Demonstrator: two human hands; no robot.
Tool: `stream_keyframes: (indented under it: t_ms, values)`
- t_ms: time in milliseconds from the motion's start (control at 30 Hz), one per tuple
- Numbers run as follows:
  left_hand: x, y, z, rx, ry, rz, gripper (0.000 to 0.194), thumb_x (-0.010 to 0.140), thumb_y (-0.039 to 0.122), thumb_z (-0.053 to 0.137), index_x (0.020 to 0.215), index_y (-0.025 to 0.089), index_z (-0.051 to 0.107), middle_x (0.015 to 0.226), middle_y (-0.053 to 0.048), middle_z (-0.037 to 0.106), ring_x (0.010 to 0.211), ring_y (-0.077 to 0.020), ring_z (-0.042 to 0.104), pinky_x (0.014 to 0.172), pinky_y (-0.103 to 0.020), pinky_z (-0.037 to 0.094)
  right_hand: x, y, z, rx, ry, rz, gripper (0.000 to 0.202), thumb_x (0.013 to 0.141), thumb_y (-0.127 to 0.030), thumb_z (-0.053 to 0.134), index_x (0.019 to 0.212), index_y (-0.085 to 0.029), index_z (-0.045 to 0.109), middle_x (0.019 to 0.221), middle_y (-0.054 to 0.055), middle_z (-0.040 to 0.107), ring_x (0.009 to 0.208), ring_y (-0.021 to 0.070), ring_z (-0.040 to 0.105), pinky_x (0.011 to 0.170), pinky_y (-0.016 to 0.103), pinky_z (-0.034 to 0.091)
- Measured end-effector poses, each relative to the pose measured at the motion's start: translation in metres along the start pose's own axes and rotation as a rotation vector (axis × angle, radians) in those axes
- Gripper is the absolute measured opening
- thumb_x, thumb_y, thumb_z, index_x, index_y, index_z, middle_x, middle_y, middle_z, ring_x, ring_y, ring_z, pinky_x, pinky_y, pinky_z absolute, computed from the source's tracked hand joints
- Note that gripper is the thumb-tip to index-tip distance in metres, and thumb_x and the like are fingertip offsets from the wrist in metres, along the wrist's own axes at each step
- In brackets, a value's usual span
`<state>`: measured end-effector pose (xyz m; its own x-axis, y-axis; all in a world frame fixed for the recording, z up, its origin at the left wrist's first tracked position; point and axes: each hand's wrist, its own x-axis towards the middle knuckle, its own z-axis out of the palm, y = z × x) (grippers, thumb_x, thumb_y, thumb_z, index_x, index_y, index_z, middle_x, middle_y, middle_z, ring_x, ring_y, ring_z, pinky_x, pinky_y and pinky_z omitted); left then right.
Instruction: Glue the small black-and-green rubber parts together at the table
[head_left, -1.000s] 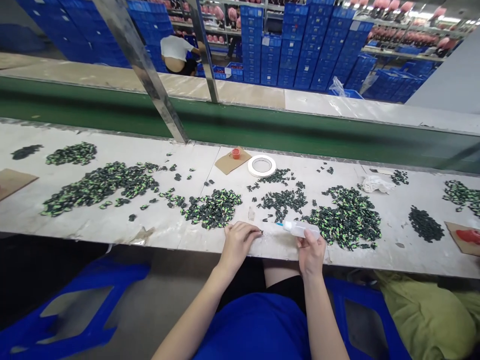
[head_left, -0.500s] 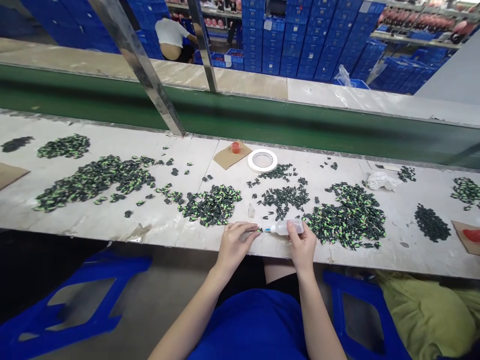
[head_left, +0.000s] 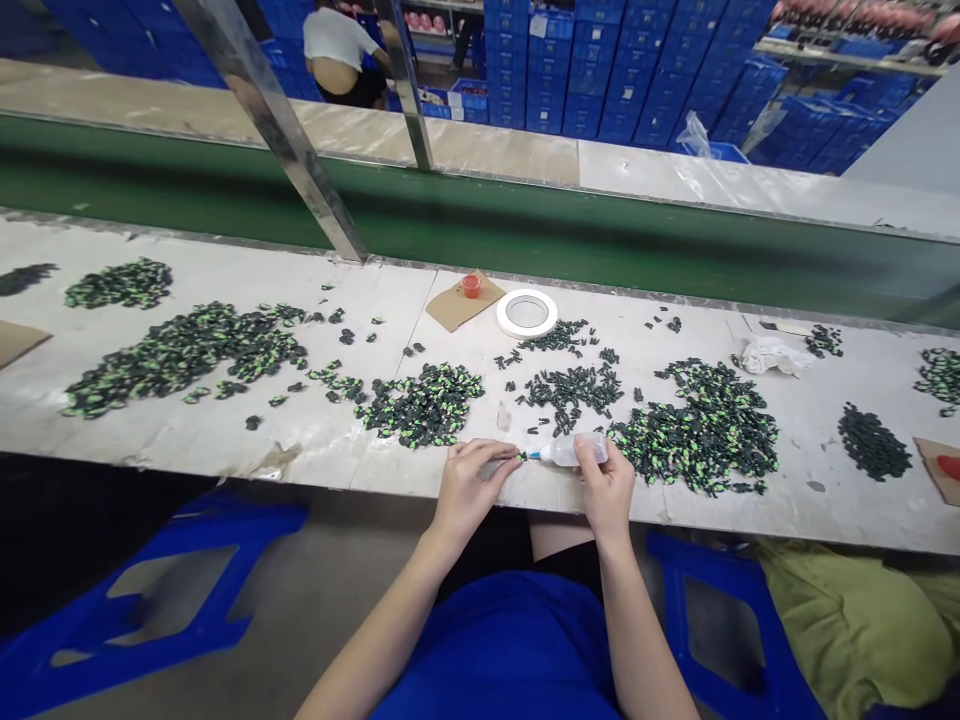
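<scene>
Between the thumb and fingers of my left hand (head_left: 474,485) is pinched a small black-and-green part (head_left: 520,457). My right hand (head_left: 606,488) is closed around a clear squeeze bottle (head_left: 564,452) lying nearly level. Its thin blue tip points left and meets or almost meets the part; I cannot tell which. Left of my hands spreads a pile of black-and-green parts (head_left: 424,405), and to the right is a larger pile of them (head_left: 701,430). Plain dark pieces (head_left: 574,390) are scattered just beyond the bottle.
A roll of white tape (head_left: 527,331) and an orange-red cup (head_left: 471,286) on cardboard (head_left: 450,313) stand farther back. Crumpled tissue (head_left: 776,355) lies right. Metal posts (head_left: 296,165) rise beside the green belt (head_left: 525,225). Blue stools (head_left: 172,590) flank me. A person crouches near blue crates.
The view has shifted slightly. My hands keep nearly the same pose, the bottle tip still at the small part.
</scene>
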<state>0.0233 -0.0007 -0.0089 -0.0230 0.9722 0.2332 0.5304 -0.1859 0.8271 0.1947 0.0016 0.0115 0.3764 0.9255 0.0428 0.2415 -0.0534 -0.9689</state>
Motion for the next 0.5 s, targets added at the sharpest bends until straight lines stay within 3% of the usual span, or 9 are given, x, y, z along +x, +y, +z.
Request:
stream_keyframes:
  t_ms: [500]
  values:
    - [0.0002, 0.0008, 0.0002, 0.033, 0.001, 0.002, 0.003, 0.078, 0.026, 0.07, 0.078, 0.025, 0.072, 0.083, -0.001, 0.077, 0.083, -0.0209, 0.071, 0.084, -0.038, 0.04, 0.0022, -0.0017, -0.0001, 0.007, -0.002, 0.002, 0.038, 0.073, -0.051, 0.061, 0.056, -0.019, 0.048, 0.05, -0.005, 0.045, 0.049, 0.0108, 0.04, 0.048, 0.023, 0.034]
